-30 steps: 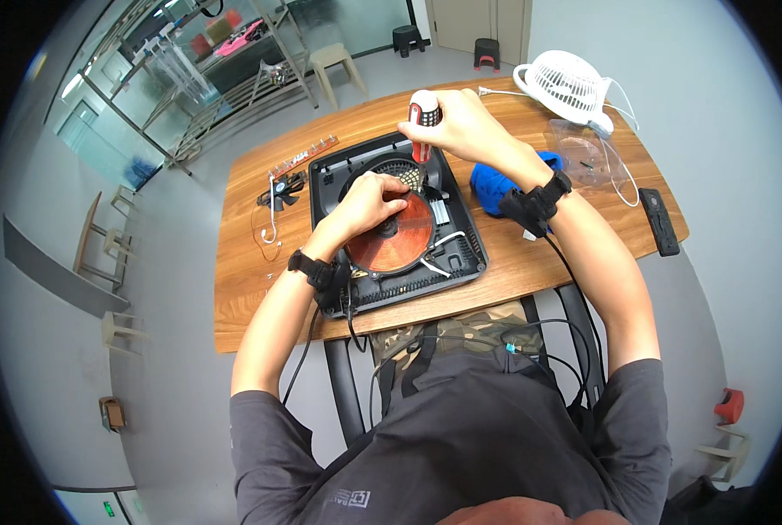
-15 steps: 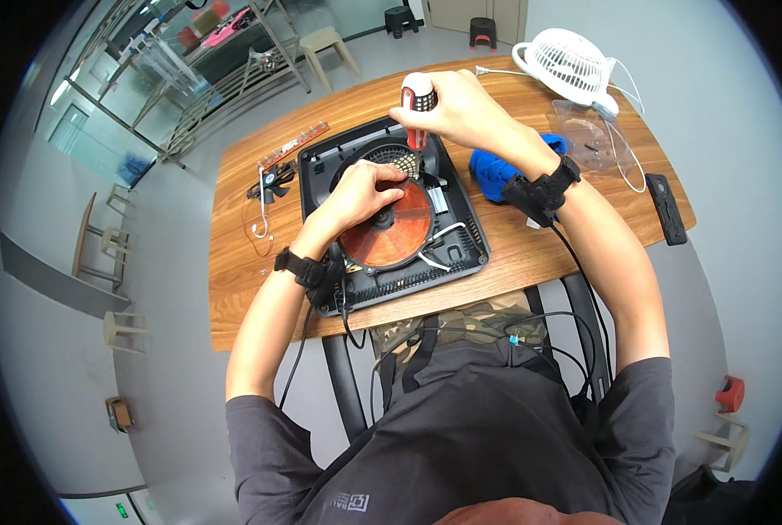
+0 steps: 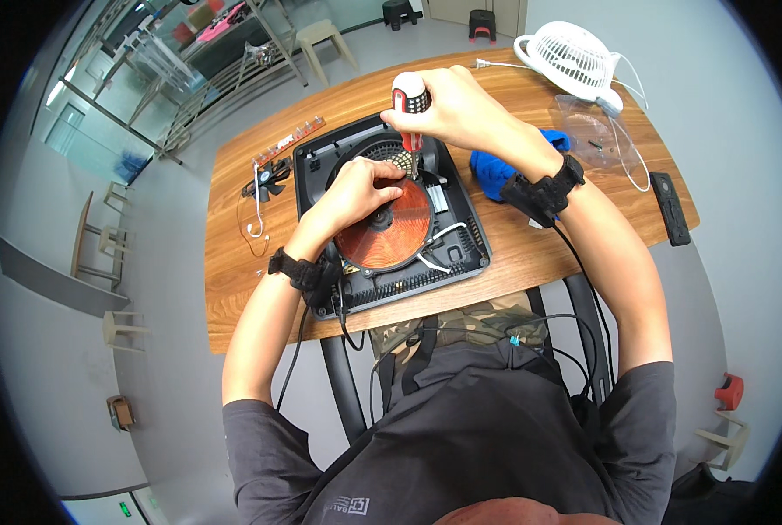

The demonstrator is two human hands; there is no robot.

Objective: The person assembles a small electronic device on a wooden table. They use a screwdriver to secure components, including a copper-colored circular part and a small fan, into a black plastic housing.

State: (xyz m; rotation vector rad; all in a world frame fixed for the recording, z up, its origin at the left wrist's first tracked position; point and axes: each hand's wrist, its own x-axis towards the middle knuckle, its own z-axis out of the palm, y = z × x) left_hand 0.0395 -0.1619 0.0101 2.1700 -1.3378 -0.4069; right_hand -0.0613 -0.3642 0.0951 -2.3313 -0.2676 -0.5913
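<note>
Housing [image 3: 308, 175], black, shallow, on the tabletop [image 3: 238, 293], its near side close to the tabletop's near edge. Coil [image 3: 382, 241], copper-coloured, round, seated in the housing; far-left part covered by the left hand [image 3: 362, 189], which lies over it with fingers bent; cannot tell whether they pinch anything. Screwdriver [image 3: 410, 98], red, black and white, about upright at the coil's far rim, grasped in the right hand [image 3: 448, 107]; tip too small to make out. Cloth [image 3: 493, 175], blue, right of the housing, partly behind the right wrist. Fan [image 3: 568, 59], white, by the far right corner. Bar [image 3: 669, 210], black, at the right edge. Strip [image 3: 294, 138], reddish, toward the far left corner; its small fittings indistinct.
</note>
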